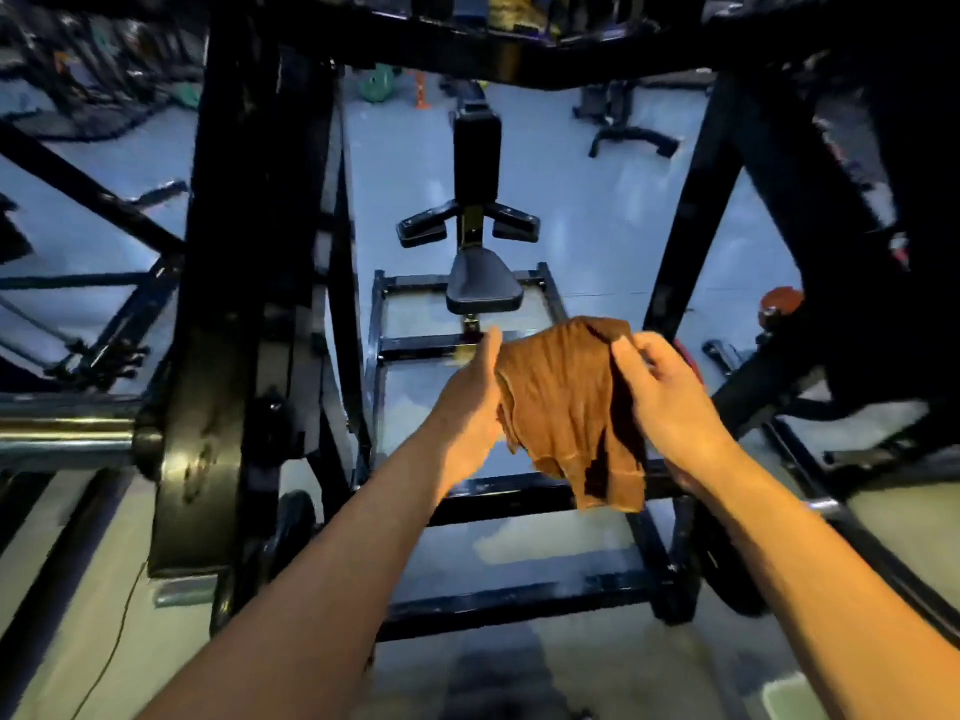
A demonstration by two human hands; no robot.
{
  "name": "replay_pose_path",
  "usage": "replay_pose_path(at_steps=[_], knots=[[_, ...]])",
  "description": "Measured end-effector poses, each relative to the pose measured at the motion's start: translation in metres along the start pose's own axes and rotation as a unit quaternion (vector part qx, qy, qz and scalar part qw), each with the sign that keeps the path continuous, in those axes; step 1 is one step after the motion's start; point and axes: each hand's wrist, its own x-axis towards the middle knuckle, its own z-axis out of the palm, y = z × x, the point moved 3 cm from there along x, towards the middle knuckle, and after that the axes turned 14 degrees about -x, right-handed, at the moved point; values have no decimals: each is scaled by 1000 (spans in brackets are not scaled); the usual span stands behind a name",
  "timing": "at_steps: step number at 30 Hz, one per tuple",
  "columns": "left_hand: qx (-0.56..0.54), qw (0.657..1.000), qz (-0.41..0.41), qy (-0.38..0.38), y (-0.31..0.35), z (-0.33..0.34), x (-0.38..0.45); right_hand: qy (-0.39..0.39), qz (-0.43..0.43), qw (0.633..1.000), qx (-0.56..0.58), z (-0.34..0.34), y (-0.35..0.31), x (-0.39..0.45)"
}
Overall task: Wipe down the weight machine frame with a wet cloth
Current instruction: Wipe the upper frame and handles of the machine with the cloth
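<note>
So nearest the camera you've got two bare forearms reaching out, and between them the brown cloth (566, 407), held up in the air, not on any metal yet. The right hand (670, 402) pinches the cloth's upper right edge with curled fingers and thumb. The left hand (470, 402) sits flat against the cloth's left side, fingers straight and thumb up, more supporting than grabbing. The cloth hangs bunched, its long axis running roughly top to bottom, with the loose corner dangling low.

Everything else I'll place off the cloth. Directly under and just beyond it is the machine's black base frame (519, 498), crossbars running left to right like ladder rungs. To the left of the cloth stands the thick black upright (249, 252), with a chrome weight peg (62, 433) sticking out on its far left side. To the right of the cloth is a slanted black strut (696, 210). Past the cloth, farther back, is the padded seat (483, 285) and its back pad (477, 142), then gym floor and blurry equipment.

My read: wiping hasn't started at this spot, looks like the cloth is being refolded. The upright is nearer the left hand, the strut nearer the right. Can't tell from here whether the cloth is wet.
</note>
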Motion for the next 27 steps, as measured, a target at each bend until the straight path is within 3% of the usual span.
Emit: replay_pose_path(at_steps=[3, 5, 8, 11, 13, 15, 17, 20, 21, 23, 27], knots=[[-2, 998, -4, -66, -10, -13, 2, 82, 28, 995, -45, 0, -2, -14], [59, 993, 1, -101, -18, -19, -2, 124, 60, 989, -54, -3, 0, -25], [211, 961, 122, -134, -18, -18, -15, 126, 123, 984, -28, -4, 8, -39], [266, 939, 185, -112, -26, -12, -16, 42, 182, 979, 82, -4, 20, -50], [178, 978, 90, -55, -32, -12, -6, -6, 156, 985, 80, -6, 25, -54], [80, 996, -25, 19, -35, -12, 0, -25, 119, 993, 9, -7, 22, -52], [104, 993, -32, 41, -31, -10, 0, -59, 101, 992, -47, -4, 17, -51], [189, 980, 25, -57, -23, -4, -6, -157, 141, 976, 45, 3, 16, -53], [207, 972, 21, -105, -22, -4, -7, -175, 143, 974, 30, 3, 19, -53], [232, 959, 26, -162, -24, -2, -7, -204, 118, 967, -102, 2, 27, -49], [327, 933, 98, -117, -35, 3, -4, -227, 101, 939, -239, 10, 39, -47]])
